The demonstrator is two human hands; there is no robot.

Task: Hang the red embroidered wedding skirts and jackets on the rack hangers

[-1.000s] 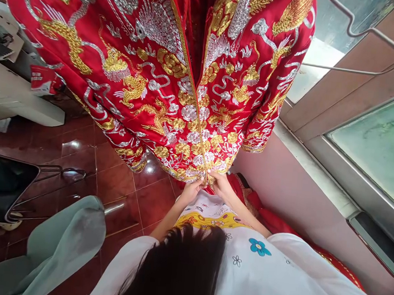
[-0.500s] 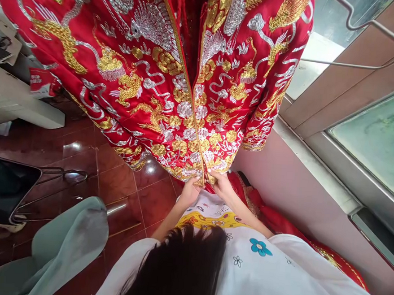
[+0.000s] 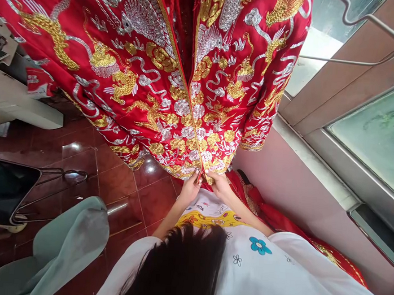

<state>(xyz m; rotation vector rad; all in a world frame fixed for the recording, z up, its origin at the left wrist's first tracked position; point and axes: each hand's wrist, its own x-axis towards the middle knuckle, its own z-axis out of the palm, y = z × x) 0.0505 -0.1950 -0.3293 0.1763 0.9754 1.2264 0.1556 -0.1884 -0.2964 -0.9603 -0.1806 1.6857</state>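
A red jacket (image 3: pixel 155 72) thick with gold and silver embroidery hangs in front of me, its front seam running down the middle. My left hand (image 3: pixel 190 188) pinches the bottom hem just left of the seam. My right hand (image 3: pixel 220 183) pinches the hem just right of it. The two hands almost touch at the seam's lower end (image 3: pixel 201 177). What sits between the fingertips there is too small to make out. My own dark hair and white flowered shirt fill the bottom of the view.
More red embroidered cloth (image 3: pixel 263 210) lies heaped by the wall behind my right arm. A pale green garment (image 3: pixel 65 241) drapes at lower left beside a dark chair (image 3: pixel 5 188). A window ledge (image 3: pixel 317 169) and a wire hanger (image 3: pixel 369 38) are at the right. The floor is glossy red tile.
The jacket has drifted slightly left and up in view. Both hands have kept their pinch on the hem at the seam and shifted a little upward.
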